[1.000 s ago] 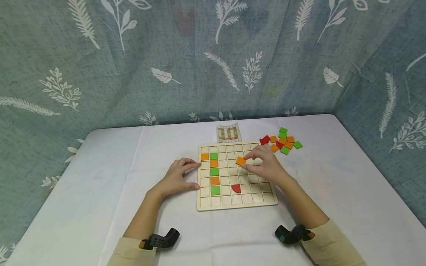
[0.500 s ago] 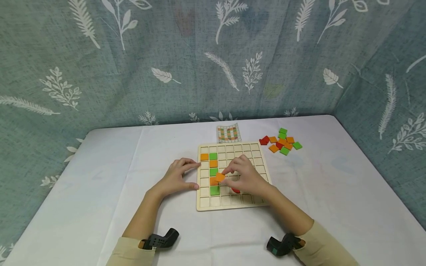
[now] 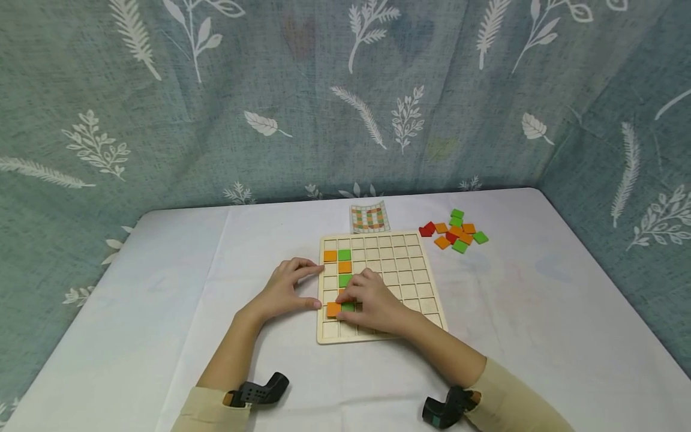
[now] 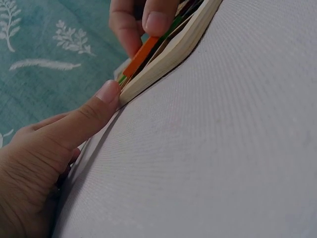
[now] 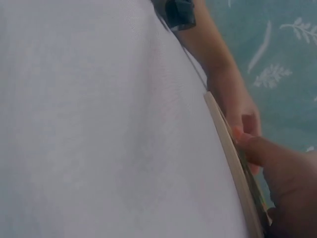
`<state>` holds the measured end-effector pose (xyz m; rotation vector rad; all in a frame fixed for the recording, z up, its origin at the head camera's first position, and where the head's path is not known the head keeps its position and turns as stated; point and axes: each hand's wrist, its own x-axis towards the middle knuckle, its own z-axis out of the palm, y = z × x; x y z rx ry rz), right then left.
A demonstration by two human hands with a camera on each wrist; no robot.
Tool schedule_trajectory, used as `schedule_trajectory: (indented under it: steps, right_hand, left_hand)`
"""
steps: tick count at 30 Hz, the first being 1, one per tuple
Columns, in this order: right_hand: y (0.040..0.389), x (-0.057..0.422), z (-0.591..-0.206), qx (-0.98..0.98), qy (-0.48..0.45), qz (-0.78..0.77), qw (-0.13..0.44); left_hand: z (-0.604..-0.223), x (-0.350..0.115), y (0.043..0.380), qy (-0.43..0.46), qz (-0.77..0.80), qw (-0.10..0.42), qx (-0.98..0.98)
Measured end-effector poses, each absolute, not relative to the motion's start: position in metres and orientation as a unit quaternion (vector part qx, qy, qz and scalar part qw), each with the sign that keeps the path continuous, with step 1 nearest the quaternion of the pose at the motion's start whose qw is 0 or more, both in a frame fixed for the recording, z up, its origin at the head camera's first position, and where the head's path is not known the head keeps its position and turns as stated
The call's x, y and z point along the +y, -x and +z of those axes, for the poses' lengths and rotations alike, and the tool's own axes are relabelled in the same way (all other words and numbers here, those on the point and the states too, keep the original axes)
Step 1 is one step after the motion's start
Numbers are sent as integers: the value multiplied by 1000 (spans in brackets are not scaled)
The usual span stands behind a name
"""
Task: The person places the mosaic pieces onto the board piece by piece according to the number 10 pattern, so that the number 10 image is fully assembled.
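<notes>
A pale wooden grid board (image 3: 410, 289) lies on the white-covered table. My right hand (image 3: 375, 306) pinches an orange square tile (image 3: 333, 310) between thumb and fingers, over the board's left column near the front. In the left wrist view that orange tile (image 4: 140, 58) is tilted just above the board's rim. My left hand (image 3: 285, 289) rests at the left edge, thumb and index fingertip touching the rim. Another orange tile (image 3: 330, 256) sits in the left column; beside it runs a column of alternating green (image 3: 344, 255) and orange tiles, partly behind my right fingers. The red quarter-round piece is hidden by my right hand.
A small printed pattern card (image 3: 369, 217) lies behind the board, showing a coloured grid. At the back right is a loose pile of green (image 3: 480, 237), orange (image 3: 442, 242) and red (image 3: 426, 230) pieces. A patterned curtain (image 3: 302, 120) hangs behind the table.
My right hand has carried the orange tile from the board's right half leftward and nearer, to the left column, covering the red piece. My left hand has stayed at the edge.
</notes>
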<state>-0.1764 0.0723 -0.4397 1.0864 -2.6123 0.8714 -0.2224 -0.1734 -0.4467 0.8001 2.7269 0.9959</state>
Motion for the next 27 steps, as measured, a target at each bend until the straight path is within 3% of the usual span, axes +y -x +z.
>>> schedule_trajectory:
  steps: [19,27]
  right_hand:
    - [176,75,-434,-892,-327,302,73]
    - [187,100,-428,-874,-316,352,111]
  left_hand:
    - [-449,-174,224,-267,329,60,904]
    - [-450,-174,225,-256,324,65,909]
